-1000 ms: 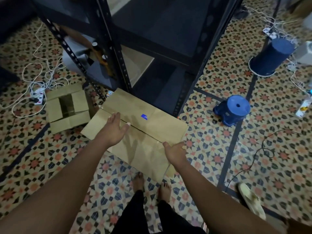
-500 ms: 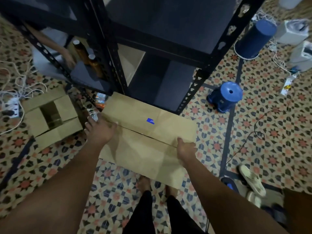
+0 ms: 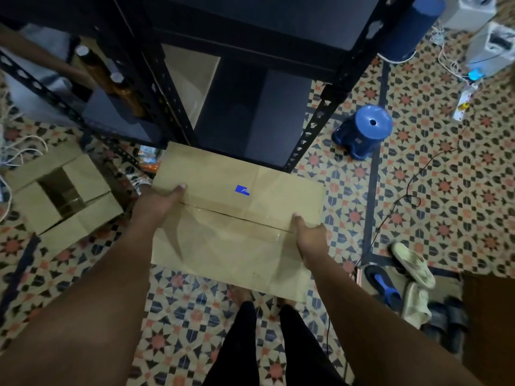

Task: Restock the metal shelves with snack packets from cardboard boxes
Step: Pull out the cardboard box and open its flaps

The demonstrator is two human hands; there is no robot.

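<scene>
dim room, patterned tile floor [image 3: 418, 207], blue stool [image 3: 362, 129].

Under the fingers [image 3: 178, 190] the closed cardboard box [image 3: 223, 246] is plain tan, with a small bright blue mark [image 3: 242, 190] just beyond them. The metal shelves [image 3: 315, 129] are black. The floor [image 3: 446, 190] is tiled in a repeating pattern of orange-red stars and dark blue shapes on cream. The stool [image 3: 362, 129] is glossy blue. The trousers [image 3: 267, 344] are black.

closed box [image 3: 237, 218] before shelves [image 3: 250, 79]; open box [image 3: 61, 196] left
</scene>
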